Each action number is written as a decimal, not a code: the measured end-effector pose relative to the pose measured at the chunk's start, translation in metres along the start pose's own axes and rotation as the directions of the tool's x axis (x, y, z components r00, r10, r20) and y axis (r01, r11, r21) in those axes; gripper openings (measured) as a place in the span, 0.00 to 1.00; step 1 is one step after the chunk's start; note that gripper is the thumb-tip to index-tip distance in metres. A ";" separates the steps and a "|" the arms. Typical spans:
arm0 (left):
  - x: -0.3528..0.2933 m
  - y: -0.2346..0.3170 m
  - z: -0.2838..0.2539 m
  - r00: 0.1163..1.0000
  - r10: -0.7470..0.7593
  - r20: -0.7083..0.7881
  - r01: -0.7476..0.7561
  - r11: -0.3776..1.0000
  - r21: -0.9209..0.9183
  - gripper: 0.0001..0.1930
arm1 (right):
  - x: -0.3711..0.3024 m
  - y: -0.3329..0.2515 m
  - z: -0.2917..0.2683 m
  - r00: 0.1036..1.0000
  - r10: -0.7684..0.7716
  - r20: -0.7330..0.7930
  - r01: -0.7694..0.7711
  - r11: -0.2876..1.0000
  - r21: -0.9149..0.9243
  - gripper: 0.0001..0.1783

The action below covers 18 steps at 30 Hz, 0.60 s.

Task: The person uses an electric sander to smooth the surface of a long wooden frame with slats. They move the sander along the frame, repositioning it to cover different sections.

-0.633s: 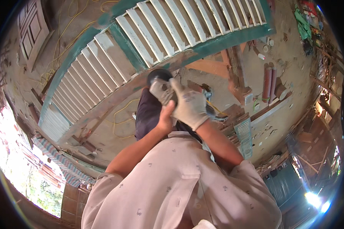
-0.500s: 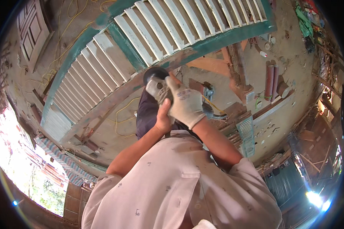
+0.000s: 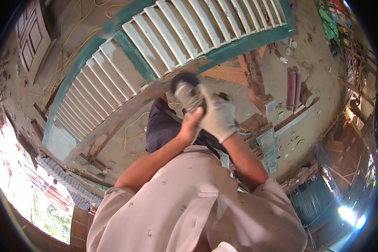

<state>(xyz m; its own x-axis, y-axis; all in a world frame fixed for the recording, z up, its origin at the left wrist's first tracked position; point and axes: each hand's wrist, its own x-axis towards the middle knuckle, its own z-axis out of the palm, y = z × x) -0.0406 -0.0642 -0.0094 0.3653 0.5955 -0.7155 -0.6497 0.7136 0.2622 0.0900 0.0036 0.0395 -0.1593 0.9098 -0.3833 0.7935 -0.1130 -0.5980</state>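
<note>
Looking down through the head camera, I have both hands closed round a grey handheld grinder (image 3: 188, 94), which sits near the middle of my view, beyond the hem of the light shirt (image 3: 172, 201). The left hand (image 3: 190, 128), bare, wraps the rear of the tool from the left, thumb laid along its side; the right hand (image 3: 219, 119), in a pale glove, grips it from the right, its fingertips hidden from me. The dark round disc (image 3: 183, 81) at the tool's front is blurred and stands at the lower rail of a long louvred shutter (image 3: 134, 56) with a green frame and white slats; I can't tell whether the two touch. Much of that rail shows brown, with green patches. To the left of my hands I see a leg in dark trousers (image 3: 158, 126) and a yellow cord (image 3: 125, 136); to the right, two reddish-brown cylinders (image 3: 291, 88) lie side by side on the floor (image 3: 323, 77)
</note>
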 end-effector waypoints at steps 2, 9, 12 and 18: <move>-0.013 0.009 -0.004 0.994 0.084 -0.065 -0.084 0.996 0.002 0.36 | 0.001 -0.006 0.021 0.999 -0.031 0.041 0.029 0.999 0.039 0.42; 0.058 -0.002 0.055 0.999 -0.016 0.029 0.012 0.991 0.134 0.29 | 0.027 0.035 -0.047 0.984 0.177 -0.019 -0.178 0.976 -0.124 0.42; 0.094 -0.009 0.101 0.997 -0.075 0.031 0.064 0.965 0.254 0.36 | 0.038 0.063 -0.088 0.974 0.177 -0.142 -0.194 0.974 -0.114 0.44; 0.101 0.001 0.123 0.984 -0.176 0.005 0.167 0.941 0.295 0.36 | 0.036 0.074 -0.099 0.957 0.238 -0.169 -0.261 0.956 -0.134 0.44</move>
<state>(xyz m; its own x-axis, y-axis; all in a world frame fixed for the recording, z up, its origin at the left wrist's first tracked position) 0.0780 0.0424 -0.0019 0.4775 0.4623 -0.7472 -0.3538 0.8796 0.3181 0.2006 0.0673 0.0510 0.1356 0.9108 -0.3899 0.8790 -0.2922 -0.3769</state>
